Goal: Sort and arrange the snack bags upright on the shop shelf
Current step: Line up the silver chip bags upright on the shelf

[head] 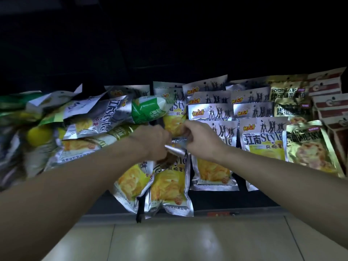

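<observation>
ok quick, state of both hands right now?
Left hand: fingers curled, gripping the top of a silver snack bag.
Right hand: pinching the same bag's top edge.

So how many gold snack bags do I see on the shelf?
4 gold bags in one row right of the silver bags: front, second, third, and a top edge at the back. More may be hidden.

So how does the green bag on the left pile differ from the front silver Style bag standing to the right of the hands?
The green bag lies tilted on top of a jumbled pile; the silver Style bag stands upright at the front of a neat row. The green bag is green and white; the silver Style bag is foil silver with a yellow panel. Neither hand touches either one; both are sealed snack bags on the same shelf.
</observation>
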Motion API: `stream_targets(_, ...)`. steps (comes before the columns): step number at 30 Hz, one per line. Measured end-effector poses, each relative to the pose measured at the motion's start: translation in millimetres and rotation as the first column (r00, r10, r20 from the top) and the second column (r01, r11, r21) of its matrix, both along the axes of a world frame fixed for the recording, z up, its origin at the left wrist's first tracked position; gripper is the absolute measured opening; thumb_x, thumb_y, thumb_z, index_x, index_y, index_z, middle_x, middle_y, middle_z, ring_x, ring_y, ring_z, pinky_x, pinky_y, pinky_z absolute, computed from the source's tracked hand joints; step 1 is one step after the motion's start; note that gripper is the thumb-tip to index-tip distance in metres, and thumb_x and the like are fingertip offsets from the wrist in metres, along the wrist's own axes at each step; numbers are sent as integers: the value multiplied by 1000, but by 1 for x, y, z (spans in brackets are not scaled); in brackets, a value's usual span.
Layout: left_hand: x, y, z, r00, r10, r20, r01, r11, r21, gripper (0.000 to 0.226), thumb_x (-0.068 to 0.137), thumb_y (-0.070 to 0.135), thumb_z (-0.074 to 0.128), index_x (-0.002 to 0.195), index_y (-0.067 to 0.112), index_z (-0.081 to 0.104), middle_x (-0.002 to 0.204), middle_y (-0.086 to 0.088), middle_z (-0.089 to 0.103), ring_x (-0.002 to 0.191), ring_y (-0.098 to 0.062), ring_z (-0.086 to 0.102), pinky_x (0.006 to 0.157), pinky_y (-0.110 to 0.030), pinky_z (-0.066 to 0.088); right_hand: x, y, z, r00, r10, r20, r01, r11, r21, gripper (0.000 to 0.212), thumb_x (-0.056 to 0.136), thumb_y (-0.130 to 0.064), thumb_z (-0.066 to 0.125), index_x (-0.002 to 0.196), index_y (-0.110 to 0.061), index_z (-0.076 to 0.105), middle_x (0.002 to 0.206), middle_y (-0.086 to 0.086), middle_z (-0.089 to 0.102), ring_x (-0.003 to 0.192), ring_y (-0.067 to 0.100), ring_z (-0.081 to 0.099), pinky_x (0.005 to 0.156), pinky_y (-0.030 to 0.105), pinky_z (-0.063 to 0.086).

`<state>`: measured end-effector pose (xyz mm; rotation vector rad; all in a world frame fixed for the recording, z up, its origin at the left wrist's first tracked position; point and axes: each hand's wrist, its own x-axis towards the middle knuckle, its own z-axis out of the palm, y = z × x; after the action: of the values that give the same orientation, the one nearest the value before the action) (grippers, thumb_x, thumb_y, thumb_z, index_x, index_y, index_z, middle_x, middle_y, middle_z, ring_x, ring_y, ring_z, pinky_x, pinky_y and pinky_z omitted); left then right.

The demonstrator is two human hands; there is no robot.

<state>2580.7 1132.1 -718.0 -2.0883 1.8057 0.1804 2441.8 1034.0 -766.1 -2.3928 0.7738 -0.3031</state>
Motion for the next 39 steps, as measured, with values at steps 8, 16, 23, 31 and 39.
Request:
stream_targets(8,41,2,41,902,244,-356,-294,951,-95,18,97,21,52,107,26,65,91,-4,67,85,-23,64,63,-29,48,18,5,2,987,-22,-158,90,893,441,45,88,-19,72,128,-16,52,110,4,60,95,23,62,74,32,48)
stream_targets(16,56,-3,62,728,370,-577,-532,836,-134,26,96,13,47,116,12,64,73,-5,70,87,-29,69,80,-41,58,27,12,-13,994,35,-105,47,723,689,84,74,-30,79,147,-30,37,118,20,67,101,36,71,90,52,59)
stream_targets(23,50,-6,60,408,330,-851,-633,775,-2,33,95,-1,40,103,26,57,50,-4,60,58,-20,64,54,-32,57,30,13,-12,990,47,-136,50,774,631,85,79,-25,83,149,-26,36,117,-3,59,112,23,60,91,35,52)
stream_targets(31,34,-4,53,41,298,-954,-634,746,206,21,98,7,38,110,16,53,107,-13,58,84,-26,69,72,-36,62,27,6,-6,1000,27,-1,-18,674,739,71,77,-1,80,138,-18,47,122,9,68,109,31,69,97,51,56)
stream_targets(39,16,-18,52,-210,239,-948,-688,653,317,13,106,18,42,110,7,47,89,-15,60,80,-27,69,69,-33,64,8,11,25,956,272,-112,-136,748,650,13,81,-11,80,82,-20,70,90,-4,72,91,12,67,84,27,48)
